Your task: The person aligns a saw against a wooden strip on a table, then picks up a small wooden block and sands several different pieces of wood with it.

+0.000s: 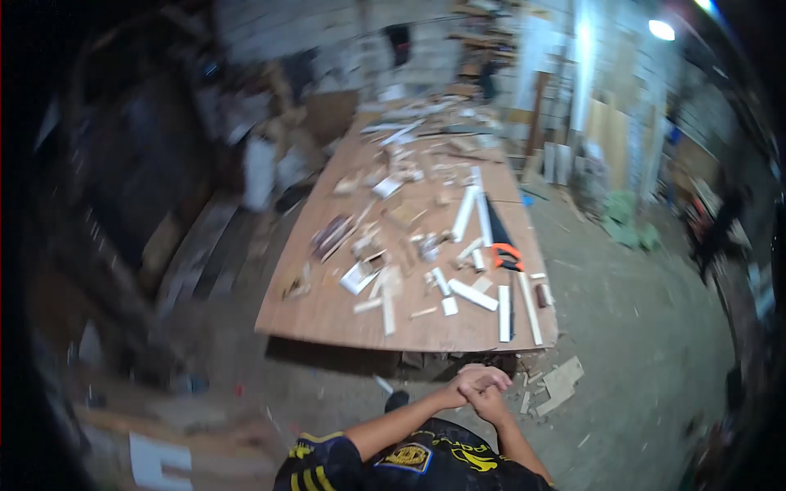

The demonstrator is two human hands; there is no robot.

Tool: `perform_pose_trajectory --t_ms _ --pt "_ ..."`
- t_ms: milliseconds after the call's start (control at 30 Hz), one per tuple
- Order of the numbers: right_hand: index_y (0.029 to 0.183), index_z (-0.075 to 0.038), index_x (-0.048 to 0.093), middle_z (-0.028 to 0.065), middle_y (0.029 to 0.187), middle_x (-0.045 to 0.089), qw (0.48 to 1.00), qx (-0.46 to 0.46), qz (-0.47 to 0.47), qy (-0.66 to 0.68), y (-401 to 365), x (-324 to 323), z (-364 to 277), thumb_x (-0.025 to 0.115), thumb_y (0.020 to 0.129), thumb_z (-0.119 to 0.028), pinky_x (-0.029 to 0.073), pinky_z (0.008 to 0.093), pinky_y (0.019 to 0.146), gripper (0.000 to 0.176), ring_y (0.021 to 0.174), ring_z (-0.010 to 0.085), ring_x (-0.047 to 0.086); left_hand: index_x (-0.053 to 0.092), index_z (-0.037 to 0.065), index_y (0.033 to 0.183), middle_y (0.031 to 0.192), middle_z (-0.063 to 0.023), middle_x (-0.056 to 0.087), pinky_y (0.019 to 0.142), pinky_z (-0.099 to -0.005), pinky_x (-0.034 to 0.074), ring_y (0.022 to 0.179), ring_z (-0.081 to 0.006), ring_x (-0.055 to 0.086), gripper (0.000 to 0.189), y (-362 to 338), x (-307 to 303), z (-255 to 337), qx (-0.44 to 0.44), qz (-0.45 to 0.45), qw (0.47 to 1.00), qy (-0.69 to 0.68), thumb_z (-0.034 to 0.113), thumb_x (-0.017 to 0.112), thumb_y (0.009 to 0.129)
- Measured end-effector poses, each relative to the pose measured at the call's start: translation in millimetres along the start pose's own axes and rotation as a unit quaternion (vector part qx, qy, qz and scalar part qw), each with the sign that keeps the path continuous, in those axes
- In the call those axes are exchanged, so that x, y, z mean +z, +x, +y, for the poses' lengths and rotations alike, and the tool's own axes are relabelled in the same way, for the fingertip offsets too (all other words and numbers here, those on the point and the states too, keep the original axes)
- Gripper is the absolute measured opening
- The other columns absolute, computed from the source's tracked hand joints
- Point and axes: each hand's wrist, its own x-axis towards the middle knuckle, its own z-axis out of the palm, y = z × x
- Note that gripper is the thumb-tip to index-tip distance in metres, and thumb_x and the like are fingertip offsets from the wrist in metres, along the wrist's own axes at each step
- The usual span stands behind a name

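Clasping hands: in the head view, the left hand (469, 380) and right hand (490, 394) are pressed together, fingers overlapping, in front of the torso; whether either is closed around something, I cannot tell.
Table (319, 315): its near edge lies just beyond the hands.
White strips (503, 314): on the table's near right part, the wood pieces closest to the hands, and apart from them.
Long pale strip (530, 309): flat, right of those, reaching toward the near edge.
Handsaw (508, 258): at the right side, orange-and-black handle toward the near end, dark blade pointing far.
White block (449, 306): near end, left of the strips.
Wood scraps: scattered over the left and far parts.
Offcuts (562, 384): on the floor, right of the hands.
Green cloth (622, 219): on the floor, far right.
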Motion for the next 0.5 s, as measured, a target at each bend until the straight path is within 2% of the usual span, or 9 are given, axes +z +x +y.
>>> perform_pose_trajectory --t_ms 100,133,200,267,300,333,400,433,500 --pt "0.115 0.002 0.057 0.0157 0.115 0.058 0.998 -0.048 -0.043 0.001 -14.5 -12.5 -5.5 0.067 0.085 -0.038 0.041 0.0375 0.096 0.052 0.11 0.0269 0.054 0.061 0.008 0.093 0.102 -0.0083 0.067 0.079 -0.0341 0.048 0.097 -0.0232 0.064 0.038 -8.5 19.6 1.3 -0.007 -0.015 0.995 0.096 0.035 0.036 0.101" --pt "0.115 0.002 0.058 0.0154 0.115 0.057 0.997 -0.061 -0.045 -0.009 -18.2 -14.3 -8.0 0.067 0.084 -0.038 0.041 0.0379 0.095 0.052 0.109 0.0269 0.054 0.063 0.007 0.104 0.107 -0.0108 0.065 0.082 -0.0355 0.047 0.102 -0.024 0.061 0.039 -18.2 23.8 -1.7 -0.005 -0.035 0.989 0.142 0.036 0.037 0.101" --pt "0.123 0.001 0.051 0.0127 0.123 0.051 0.992 -0.044 -0.118 0.002 -28.1 -12.3 -2.9 0.071 0.082 -0.034 0.039 0.0354 0.098 0.058 0.113 0.0252 0.05 0.056 0.006 0.12 0.109 -0.0151 0.062 0.084 -0.0364 0.047 0.098 -0.0288 0.062 0.04 -29.3 31.3 17.0 -0.227 -0.031 0.972 -0.046 0.037 0.048 0.096" --pt "0.138 -0.003 0.041 0.0116 0.126 0.05 0.985 0.064 -0.11 0.114 -41.9 -9.3 -7.9 0.071 0.082 -0.029 0.042 0.0341 0.094 0.069 0.111 0.0248 0.051 0.054 0.006 0.123 0.11 -0.0161 0.062 0.084 -0.0371 0.048 0.099 -0.027 0.062 0.039 -32.5 21.9 38.7 -0.255 -0.013 0.967 0.02 0.034 0.049 0.096" --pt "0.146 -0.007 0.03 0.0107 0.133 0.046 0.992 -0.037 -0.081 0.088 -40.2 -4.9 0.9 0.067 0.087 -0.021 0.047 0.031 0.089 0.072 0.11 0.022 0.054 0.052 0.005 0.126 0.111 -0.0171 0.061 0.084 -0.0378 0.048 0.099 -0.0252 0.062 0.039 -35.6 19.3 45.2 -0.282 -0.022 0.956 0.082 0.031 0.05 0.096" --pt "0.146 -0.007 0.03 0.0107 0.133 0.046 0.99 -0.041 -0.095 0.091 -40.3 -8.4 3.6 0.067 0.087 -0.021 0.047 0.031 0.089 0.072 0.11 0.022 0.054 0.052 0.005 0.126 0.111 -0.0171 0.061 0.084 -0.0378 0.048 0.099 -0.0252 0.062 0.039 -40.8 17.6 41.0 -0.286 -0.009 0.954 0.089 0.031 0.05 0.096" --pt "0.144 -0.006 0.034 0.0125 0.136 0.046 0.983 0.118 -0.06 0.125 -41.9 -21.1 -5.4 0.06 0.092 -0.015 0.052 0.0293 0.08 0.059 0.107 0.0199 0.058 0.051 0.002 0.127 0.118 -0.0118 0.061 0.091 -0.032 0.046 0.108 -0.0182 0.057 0.037 -54.6 16.7 32.4 -0.325 0.149 0.934 -0.022 0.024 0.052 0.097" --pt "0.139 -0.004 0.041 0.0125 0.131 0.051 0.984 0.101 -0.072 0.125 -37.6 -29.3 9.6 0.053 0.096 -0.013 0.054 0.028 0.074 0.046 0.102 0.0186 0.061 0.054 0.002 0.123 0.113 -0.0112 0.063 0.09 -0.0311 0.046 0.104 -0.0158 0.059 0.032 -60.6 9.9 32.6 -0.315 0.161 0.934 0.049 0.02 0.053 0.096" --pt "0.131 -0.002 0.051 0.0111 0.121 0.059 0.988 0.101 -0.059 0.105 -32.4 -44.6 14.4 0.051 0.097 -0.016 0.05 0.0252 0.071 0.036 0.097 0.0181 0.063 0.058 0.001 0.115 0.106 -0.0087 0.066 0.088 -0.0304 0.047 0.1 -0.0137 0.06 0.026 -73.3 2.6 38.3 -0.309 0.21 0.927 0.028 0.019 0.054 0.096"
